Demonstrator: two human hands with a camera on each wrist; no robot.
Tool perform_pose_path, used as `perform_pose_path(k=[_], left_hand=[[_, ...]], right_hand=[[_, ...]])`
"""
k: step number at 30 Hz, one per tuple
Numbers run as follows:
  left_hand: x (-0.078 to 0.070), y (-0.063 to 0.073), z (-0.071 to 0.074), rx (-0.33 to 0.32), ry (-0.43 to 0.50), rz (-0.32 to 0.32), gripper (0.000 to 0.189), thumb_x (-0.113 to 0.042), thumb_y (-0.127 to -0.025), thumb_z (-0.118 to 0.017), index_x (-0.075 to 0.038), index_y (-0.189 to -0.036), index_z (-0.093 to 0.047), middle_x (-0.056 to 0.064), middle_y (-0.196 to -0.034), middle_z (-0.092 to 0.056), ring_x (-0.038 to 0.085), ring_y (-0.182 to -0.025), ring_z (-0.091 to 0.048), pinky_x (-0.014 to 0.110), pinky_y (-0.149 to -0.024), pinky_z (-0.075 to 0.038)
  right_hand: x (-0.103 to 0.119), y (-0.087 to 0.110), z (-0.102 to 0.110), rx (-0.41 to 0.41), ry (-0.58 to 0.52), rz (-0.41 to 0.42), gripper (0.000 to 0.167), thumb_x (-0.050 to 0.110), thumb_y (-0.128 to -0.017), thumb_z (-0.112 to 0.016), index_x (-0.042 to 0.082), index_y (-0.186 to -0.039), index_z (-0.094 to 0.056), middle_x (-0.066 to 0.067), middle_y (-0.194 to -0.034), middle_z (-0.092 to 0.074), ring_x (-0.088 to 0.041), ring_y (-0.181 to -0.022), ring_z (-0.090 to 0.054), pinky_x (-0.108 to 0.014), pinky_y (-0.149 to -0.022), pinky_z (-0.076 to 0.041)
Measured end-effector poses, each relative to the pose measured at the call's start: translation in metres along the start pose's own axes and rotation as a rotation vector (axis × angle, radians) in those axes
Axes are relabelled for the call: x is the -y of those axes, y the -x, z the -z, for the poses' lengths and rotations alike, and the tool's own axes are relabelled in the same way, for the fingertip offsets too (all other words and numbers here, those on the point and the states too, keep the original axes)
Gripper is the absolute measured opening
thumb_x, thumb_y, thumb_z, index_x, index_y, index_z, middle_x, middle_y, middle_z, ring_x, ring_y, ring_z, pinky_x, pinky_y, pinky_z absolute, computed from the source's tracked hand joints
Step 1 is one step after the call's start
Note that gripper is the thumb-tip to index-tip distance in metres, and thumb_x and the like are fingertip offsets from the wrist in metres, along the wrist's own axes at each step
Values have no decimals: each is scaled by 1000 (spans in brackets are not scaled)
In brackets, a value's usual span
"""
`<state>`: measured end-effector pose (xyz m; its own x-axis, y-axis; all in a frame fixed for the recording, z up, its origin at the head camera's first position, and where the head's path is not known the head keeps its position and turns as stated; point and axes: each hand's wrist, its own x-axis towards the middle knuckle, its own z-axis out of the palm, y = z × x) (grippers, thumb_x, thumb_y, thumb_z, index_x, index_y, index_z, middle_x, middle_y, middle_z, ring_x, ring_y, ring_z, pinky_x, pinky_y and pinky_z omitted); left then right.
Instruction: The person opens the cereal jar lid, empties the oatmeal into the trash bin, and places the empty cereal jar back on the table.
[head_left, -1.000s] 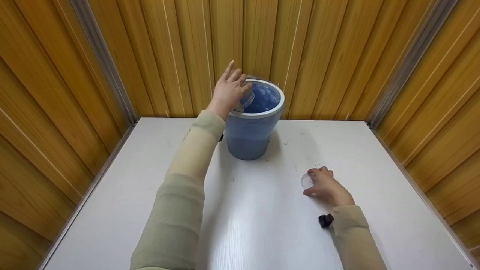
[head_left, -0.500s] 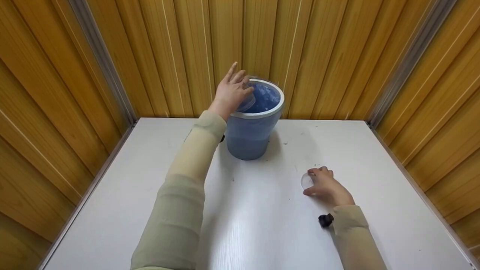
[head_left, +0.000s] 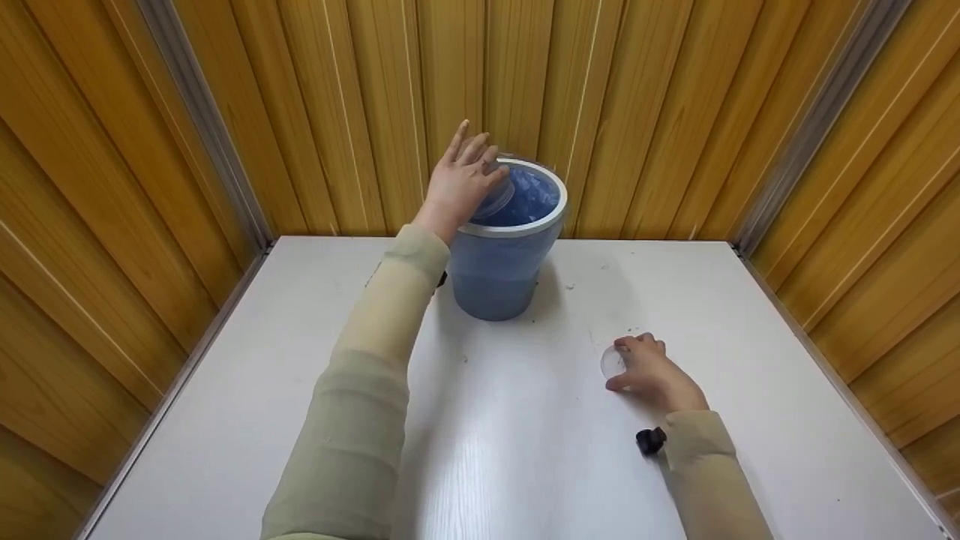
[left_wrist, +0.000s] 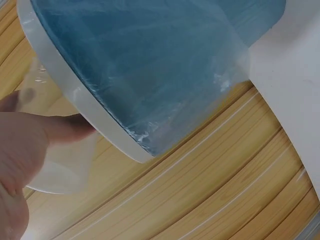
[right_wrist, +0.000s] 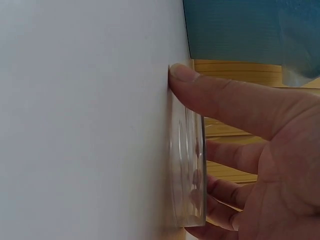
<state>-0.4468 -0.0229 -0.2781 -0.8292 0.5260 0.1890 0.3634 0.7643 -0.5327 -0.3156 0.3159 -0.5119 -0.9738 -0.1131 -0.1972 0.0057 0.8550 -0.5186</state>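
My left hand (head_left: 459, 184) grips a clear plastic cup (head_left: 499, 204) over the left side of the blue bin's mouth. In the left wrist view the cup (left_wrist: 65, 172) is see-through, and the thumb presses along its side, next to the bin's pale rim (left_wrist: 82, 100). What lies inside the bin (head_left: 495, 274) is hidden. On the white table, my right hand (head_left: 661, 379) holds a clear, shallow round dish or lid (head_left: 612, 361) by its edge. The right wrist view shows that piece (right_wrist: 187, 170) lying flat on the tabletop, with thumb and fingers on opposite sides.
A thin clear liner covers the bin's rim and upper wall. Small crumbs (head_left: 570, 286) are scattered on the white table (head_left: 337, 315). Wood-patterned panels (head_left: 375, 112) enclose the back and both sides.
The left hand and cup shift slightly over the bin's mouth. A pale bit visible below that hand one second ago no longer shows. The right hand stays in place.
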Motion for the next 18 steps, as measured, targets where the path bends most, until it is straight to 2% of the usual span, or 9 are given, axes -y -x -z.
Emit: perform_pose_path(k=[2, 4, 10, 18], left_hand=[[1, 1, 0, -38, 14, 6, 78, -4, -98, -65, -39, -160, -32, 0, -172, -24, 26, -163, -8, 57, -129, 9], [1, 2, 0, -49, 9, -7, 80, -4, -97, -66, -39, -160, -32, 0, -173, -23, 25, -163, -7, 57, -129, 9], [2, 1, 0, 12, -12, -42, 81, -7, -95, -70, -41, -159, -34, -1, -172, -24, 25, -163, -9, 57, -128, 12], [1, 1, -1, -83, 27, -43, 80, -3, -96, -67, -40, -159, -34, -1, -172, -25, 25, -162, -11, 57, -129, 7]], right_hand=[[0, 0, 0, 0, -1, 3, 84, 27, -78, -88, 3, -149, -48, -30, -147, -37, -44, -128, -35, -71, -103, -40], [0, 0, 0, 0, -1, 13, 84, 26, -78, -87, 2, -149, -48, -31, -147, -37, -45, -129, -34, -72, -103, -40], [-1, 0, 0, -2, 13, 23, 84, 25, -79, -86, 0, -148, -46, -33, -146, -36, -47, -129, -33, -71, -102, -41], [-3, 2, 1, -8, 1, 27, 85, 26, -78, -87, 1, -149, -46, -32, -145, -37, -46, -129, -33, -71, -102, -40]])
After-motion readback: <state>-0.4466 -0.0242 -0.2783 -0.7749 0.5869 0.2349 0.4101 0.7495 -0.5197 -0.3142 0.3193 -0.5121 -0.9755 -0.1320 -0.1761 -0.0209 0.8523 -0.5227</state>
